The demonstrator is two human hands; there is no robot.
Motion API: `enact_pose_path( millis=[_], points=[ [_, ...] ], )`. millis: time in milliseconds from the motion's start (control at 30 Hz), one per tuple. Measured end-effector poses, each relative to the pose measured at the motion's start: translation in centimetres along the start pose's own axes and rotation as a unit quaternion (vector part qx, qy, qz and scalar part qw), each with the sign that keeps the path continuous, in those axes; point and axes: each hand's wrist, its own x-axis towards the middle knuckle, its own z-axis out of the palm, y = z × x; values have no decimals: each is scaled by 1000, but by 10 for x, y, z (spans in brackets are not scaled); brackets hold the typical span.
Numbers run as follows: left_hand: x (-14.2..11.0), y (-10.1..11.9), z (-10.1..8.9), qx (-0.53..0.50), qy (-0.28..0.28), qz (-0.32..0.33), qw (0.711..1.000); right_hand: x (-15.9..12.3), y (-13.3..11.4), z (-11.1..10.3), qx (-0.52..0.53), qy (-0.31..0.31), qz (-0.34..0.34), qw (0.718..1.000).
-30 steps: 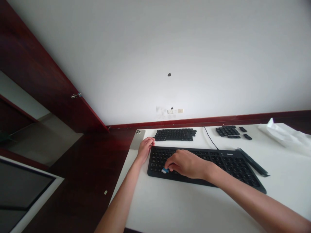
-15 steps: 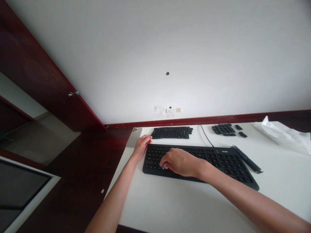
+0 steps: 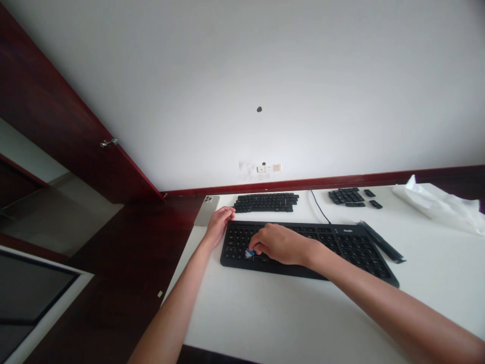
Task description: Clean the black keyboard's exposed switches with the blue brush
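A black keyboard (image 3: 352, 270), its keycaps off, lies on the white table. My right hand (image 3: 278, 244) is closed above its left half, pinching a small brush (image 3: 249, 254) with a blue part and a whitish end; the hand hides much of it. That end meets the lower left key area. My left hand (image 3: 221, 222) has its fingers curled together at the keyboard's upper left corner and seems to hold it there; the exact grip is partly hidden. Removed black keycaps (image 3: 265, 202) lie in rows behind the keyboard, with a smaller group (image 3: 345, 196) to the right.
A silver phone (image 3: 206, 210) lies at the table's left edge. A dark strip-like piece (image 3: 382, 242) lies against the keyboard's right side. Crumpled white plastic (image 3: 439, 205) is at the far right. A cable (image 3: 320, 206) runs back from the keyboard toward the wall.
My right hand has shifted slightly over the keys, and more of the brush's whitish end shows now. The left hand stays at the corner. The whole view has tilted a little.
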Motion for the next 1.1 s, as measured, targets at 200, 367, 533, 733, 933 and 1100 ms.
enact_pose_path(
  millis=[200,367,533,733,933,1100],
  points=[
    [-1,2,1,6,0,4,1000,-5,-5,-9,-25,-23,47,998],
    [-2,2,2,20,1,9,1000,-7,-6,-14,21,-39,18,999],
    [-1,1,1,49,3,14,999,-10,-3,-13,-9,-43,49,998],
    [-2,0,1,151,10,34,988,-11,0,-28,41,28,15,999],
    [-18,13,2,296,30,72,952,-55,40,-56,45,225,163,960],
    [-49,18,-2,469,25,66,880,-151,81,-10,74,307,293,902]
  ],
)
